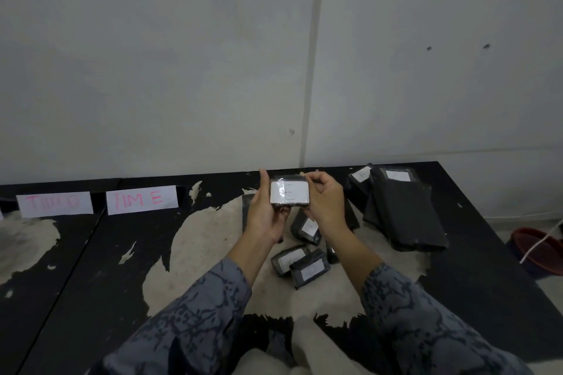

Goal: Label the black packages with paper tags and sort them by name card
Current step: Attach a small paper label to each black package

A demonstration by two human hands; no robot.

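Fingers [313, 179] of the right hand [324, 202] curl over the top right edge of a small black package [289, 207], while the left hand [265, 213] cups its left end and underside, thumb [263, 176] raised straight beside it. Package held between both hands above the bench [91, 253], its white paper tag [289, 194] facing the camera and bearing the letter E. Just below the hands, several small tagged black packages [300, 265] lie in a loose cluster on a worn, pale patch of the bench. Right of the right hand, larger flat black packages [402, 210] are stacked overlapping, two showing white tags at their far ends. Well to the left of the left hand, a name card [141, 199] with pink lettering reading TIM E stands at the bench's far edge; a second card [54, 203] farther left is too blurred to read. Red basin [536, 248] on the floor beyond the bench's right edge.
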